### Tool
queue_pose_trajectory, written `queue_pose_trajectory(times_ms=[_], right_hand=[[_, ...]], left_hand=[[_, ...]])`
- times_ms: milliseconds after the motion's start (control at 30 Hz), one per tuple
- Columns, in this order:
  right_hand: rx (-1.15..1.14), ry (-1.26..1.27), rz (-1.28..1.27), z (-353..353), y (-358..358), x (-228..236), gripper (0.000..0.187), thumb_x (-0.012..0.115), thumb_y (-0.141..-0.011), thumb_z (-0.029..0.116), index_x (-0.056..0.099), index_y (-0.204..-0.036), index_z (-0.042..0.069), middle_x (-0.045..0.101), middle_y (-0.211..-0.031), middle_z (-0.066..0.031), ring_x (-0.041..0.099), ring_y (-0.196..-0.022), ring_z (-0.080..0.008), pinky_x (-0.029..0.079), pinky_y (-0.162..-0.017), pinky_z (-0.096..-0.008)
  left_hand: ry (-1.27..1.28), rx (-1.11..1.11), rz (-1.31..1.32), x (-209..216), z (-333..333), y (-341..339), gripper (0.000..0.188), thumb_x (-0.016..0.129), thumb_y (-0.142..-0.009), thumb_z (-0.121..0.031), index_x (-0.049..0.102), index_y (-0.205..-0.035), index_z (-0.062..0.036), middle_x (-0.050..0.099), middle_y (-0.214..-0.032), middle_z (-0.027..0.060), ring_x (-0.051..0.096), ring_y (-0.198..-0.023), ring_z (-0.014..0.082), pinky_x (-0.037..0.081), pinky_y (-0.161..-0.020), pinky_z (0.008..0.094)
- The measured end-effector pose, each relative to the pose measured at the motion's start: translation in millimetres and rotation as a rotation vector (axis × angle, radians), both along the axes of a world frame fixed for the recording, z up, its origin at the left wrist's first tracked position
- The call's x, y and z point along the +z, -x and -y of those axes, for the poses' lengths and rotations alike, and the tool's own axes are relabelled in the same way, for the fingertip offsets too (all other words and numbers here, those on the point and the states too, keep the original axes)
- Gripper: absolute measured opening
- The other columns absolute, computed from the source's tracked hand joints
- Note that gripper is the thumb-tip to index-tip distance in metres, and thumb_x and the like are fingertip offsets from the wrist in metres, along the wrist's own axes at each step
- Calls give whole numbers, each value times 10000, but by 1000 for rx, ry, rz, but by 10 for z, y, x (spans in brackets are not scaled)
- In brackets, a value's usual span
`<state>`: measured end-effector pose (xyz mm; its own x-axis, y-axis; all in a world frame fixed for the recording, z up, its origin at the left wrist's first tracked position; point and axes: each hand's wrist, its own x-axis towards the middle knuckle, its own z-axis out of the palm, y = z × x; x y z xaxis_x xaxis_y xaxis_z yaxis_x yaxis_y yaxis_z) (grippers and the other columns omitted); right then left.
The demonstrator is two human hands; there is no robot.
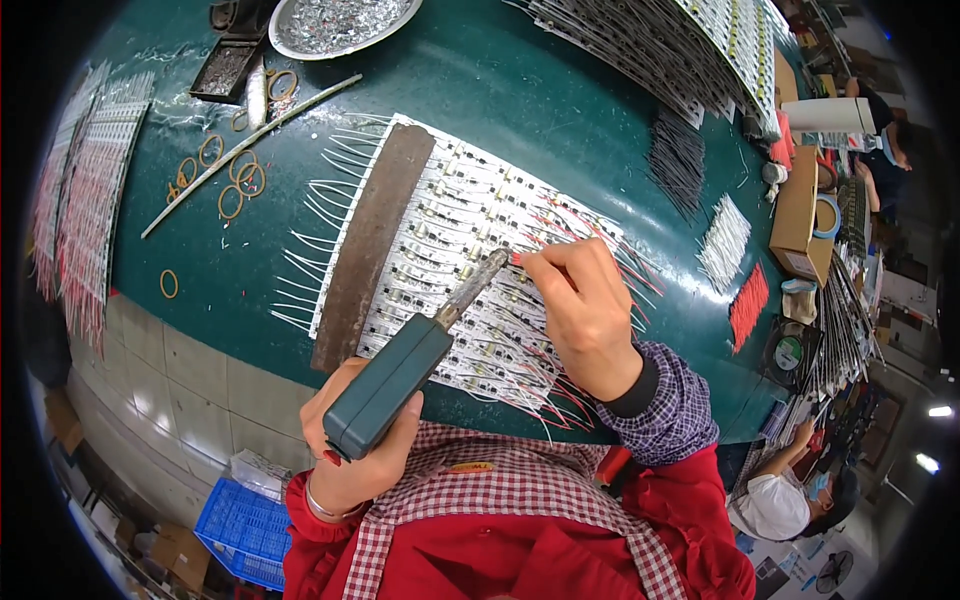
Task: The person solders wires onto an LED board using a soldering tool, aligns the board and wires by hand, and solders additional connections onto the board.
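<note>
My left hand (372, 472) is wrapped around the dark green body of a soldering gun (392, 385). Its metal barrel slants up and right, with the tip over a white circuit board panel (462, 190) filled with rows of small components. Close to that tip, my right hand (592, 325) pinches a short red wire (517, 259) between thumb and finger. White wires stick out past the panel's left side; red, black and white ones trail off its right side. A flat rusty metal bar (372, 250) lies across the panel's left part.
Piles of black wires (677, 160), white wires (724, 243) and red wires (748, 307) lie to the right. Stacked panels (620, 55) fill the far right; others (98, 190) stand left. Far left are a scrap bowl (282, 48), rubber bands (230, 203) and a stick (250, 140). Two people work at right.
</note>
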<state>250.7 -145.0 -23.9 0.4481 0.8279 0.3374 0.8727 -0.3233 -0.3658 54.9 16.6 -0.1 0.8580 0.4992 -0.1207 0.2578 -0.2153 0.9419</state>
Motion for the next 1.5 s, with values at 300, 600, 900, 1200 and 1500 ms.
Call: queue_pose_trajectory(times_ms=[300, 600, 900, 1200, 1500], right_hand=[[-3, 8, 29, -14, 8, -3, 325, 644, -678, -49, 648, -1003, -44, 576, -908, -118, 563, -795, -262, 487, -618, -346], [-2, 13, 47, -10, 9, -12, 303, 645, -692, -44, 646, -995, -41, 580, -909, -115, 564, -801, -259, 487, -630, -342], [-12, 3, 38, -6, 22, -16, 315, 637, -674, -42, 640, -990, -39, 579, -918, -111, 560, -809, -257, 487, -636, -342], [-24, 7, 36, -8, 31, -19, 305, 640, -680, -43, 646, -985, -41, 579, -912, -108, 563, -811, -254, 492, -637, -339], [-32, 7, 43, -14, 39, -15, 283, 649, -690, -36, 650, -973, -37, 579, -906, -104, 566, -815, -250, 493, -636, -338]], left_hand=[[-74, -24, -8, 26, -7, -8, 168, 736, -737, 34, 677, -893, 55, 640, -813, 131, 633, -652, 215, 491, -573, 300], [-48, 45, 46, -53, 12, 102, 221, 739, -750, 24, 691, -962, 64, 669, -872, 142, 663, -692, 205, 511, -583, 282], [-76, -10, 34, 14, 5, 5, 193, 730, -759, 38, 690, -947, 56, 669, -872, 138, 660, -698, 192, 510, -593, 283], [-120, -36, 15, 14, 14, -17, 148, 733, -759, 30, 683, -897, 47, 650, -830, 118, 640, -657, 191, 491, -565, 278], [-57, 29, 37, -22, 22, 68, 199, 734, -761, 21, 689, -951, 63, 659, -851, 132, 645, -674, 186, 504, -588, 286]])
